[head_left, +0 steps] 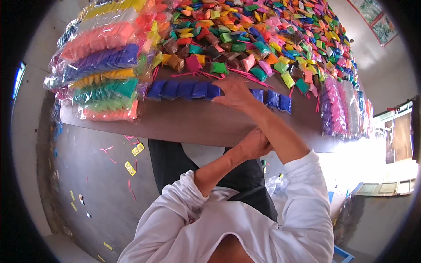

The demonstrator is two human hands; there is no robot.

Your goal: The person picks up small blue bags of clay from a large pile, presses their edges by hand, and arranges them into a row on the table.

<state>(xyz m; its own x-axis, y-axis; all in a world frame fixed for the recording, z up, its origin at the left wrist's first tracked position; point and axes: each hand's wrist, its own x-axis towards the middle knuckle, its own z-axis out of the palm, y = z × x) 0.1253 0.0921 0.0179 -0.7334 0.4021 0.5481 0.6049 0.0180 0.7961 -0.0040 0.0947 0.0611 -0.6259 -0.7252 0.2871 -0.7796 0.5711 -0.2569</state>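
Bulging at the counter's left end, clear bags hold sorted coloured packets; a blue packet row lines the near edge. The right hand lies on it, fingers spread, gripping nothing. The left hand curls below the edge, grip unclear; more bags crowd the right end

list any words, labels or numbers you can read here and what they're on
No text here can be read.
Yellow tags on the floor: marks too small to read.
Wall posters: blurred, unreadable.
Blue packets under the right hand: no print shows.
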